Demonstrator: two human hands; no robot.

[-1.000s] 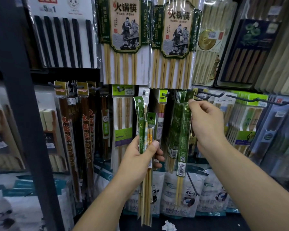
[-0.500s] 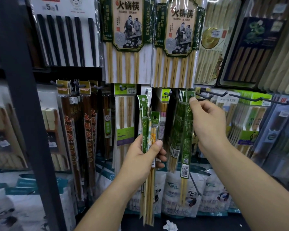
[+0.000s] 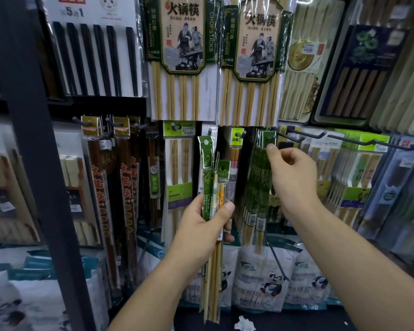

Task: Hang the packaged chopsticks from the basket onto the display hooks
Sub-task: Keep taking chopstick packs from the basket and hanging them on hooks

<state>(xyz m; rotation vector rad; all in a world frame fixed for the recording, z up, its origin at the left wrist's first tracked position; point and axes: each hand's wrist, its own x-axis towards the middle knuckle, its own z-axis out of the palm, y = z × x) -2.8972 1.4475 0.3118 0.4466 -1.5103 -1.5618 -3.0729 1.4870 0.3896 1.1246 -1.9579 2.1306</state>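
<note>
Shelving crowded with hanging chopstick packs fills the wall ahead. A dark upright post (image 3: 29,163) stands at nine o'clock and two big hot-pot chopstick packs (image 3: 182,56) hang at twelve. Down at six o'clock sit panda-printed bags (image 3: 261,283), and a crumpled scrap of white paper (image 3: 244,324) lies on the floor below them.

Just left of centre, the left hand (image 3: 201,225) grips a bundle of packaged chopsticks (image 3: 209,187) upright, thumb across the front and fingers wrapped behind. The green headers stand above the fist towards twelve and the bamboo tips hang out below towards six. That grip looks the same as it did a second ago.

At about two o'clock from the bundle, the right hand (image 3: 293,173) is raised to a display hook (image 3: 271,137) carrying a row of green hanging packs (image 3: 256,182). The front pack's header is on the hook. One fingertip (image 3: 270,147) touches it just under the peg, and the other fingers are loosely curled. I cannot tell whether the hand pinches the pack or merely touches it. A second ago the fingers were up over the header at the hook's tip; now they sit slightly lower, with the header showing above them. Long hook arms (image 3: 354,139) jut out at three o'clock.
</note>
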